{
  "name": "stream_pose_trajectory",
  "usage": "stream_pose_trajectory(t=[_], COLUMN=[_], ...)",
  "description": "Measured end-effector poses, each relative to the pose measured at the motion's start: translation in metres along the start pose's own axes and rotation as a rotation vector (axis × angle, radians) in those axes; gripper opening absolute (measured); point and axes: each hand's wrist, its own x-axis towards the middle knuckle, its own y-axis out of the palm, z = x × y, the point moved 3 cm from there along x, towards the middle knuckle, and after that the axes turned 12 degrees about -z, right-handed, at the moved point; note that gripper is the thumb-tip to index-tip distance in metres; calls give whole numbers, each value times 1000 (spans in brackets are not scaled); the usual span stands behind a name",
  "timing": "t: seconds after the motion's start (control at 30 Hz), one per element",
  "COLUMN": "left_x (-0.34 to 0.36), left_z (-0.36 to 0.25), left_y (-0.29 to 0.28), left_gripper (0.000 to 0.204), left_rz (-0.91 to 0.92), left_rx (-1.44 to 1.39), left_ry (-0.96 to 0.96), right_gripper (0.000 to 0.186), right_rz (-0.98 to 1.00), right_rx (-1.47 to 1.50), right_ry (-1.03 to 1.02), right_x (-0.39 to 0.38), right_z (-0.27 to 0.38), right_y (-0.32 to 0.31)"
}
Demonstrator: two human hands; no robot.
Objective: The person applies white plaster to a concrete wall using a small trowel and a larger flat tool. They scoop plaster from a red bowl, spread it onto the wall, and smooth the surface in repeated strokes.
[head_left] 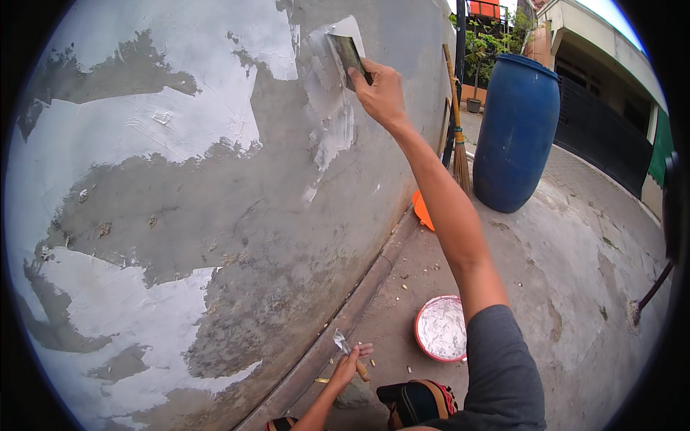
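High on the grey wall (237,187), my right hand (381,93) is closed around the edge of a flat rectangular putty spreader (348,56). The spreader's face lies against a fresh patch of white putty (332,118), smeared unevenly down the wall. Low by the wall's foot, my left hand (347,368) grips a putty knife (341,342), with some fingers stretched out. White stuff coats its blade, and its wooden handle end sticks out below the hand. Between my right arm and the wall base stands a red basin (417,332) of white putty (442,327).
A tall blue barrel (516,136) stands at the far right, beside a broom (460,161) leaning at the wall's end. An orange object (422,210) lies by the wall base. Small debris dots the concrete floor (575,287). My foot in a sandal (420,404) is below.
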Motion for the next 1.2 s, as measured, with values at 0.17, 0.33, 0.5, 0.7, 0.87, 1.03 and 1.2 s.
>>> stream_pose_trajectory(t=[0.17, 0.33, 0.5, 0.7, 0.87, 1.03, 1.2], left_x=[3, 4, 5, 5, 3, 1, 0], left_z=[-26, -18, -18, -16, -21, -24, -27], left_y=[11, 0, 0, 1, 0, 0, 4], left_gripper=[59, 62, 62, 60, 59, 59, 60], left_rz=[25, 6, 11, 27, 29, -13, 1], left_rx=[50, 14, 28, 21, 13, -11, 10], left_ry=[0, 5, 36, 44, 34, 4, 35], right_gripper=[23, 25, 26, 26, 34, 43, 38], right_rz=[-297, -286, -186, -148, -327, -324, -19], right_rx=[215, 57, 35, 77, 6, 78, 170], right_ry=[117, 123, 59, 16, 40, -46, -50], right_x=[73, 81, 35, 4, -6, -73, -98], right_z=[-77, -80, -55, -65, -74, -62, -50], right_y=[-35, -9, -5, -19, 1, 19, -12])
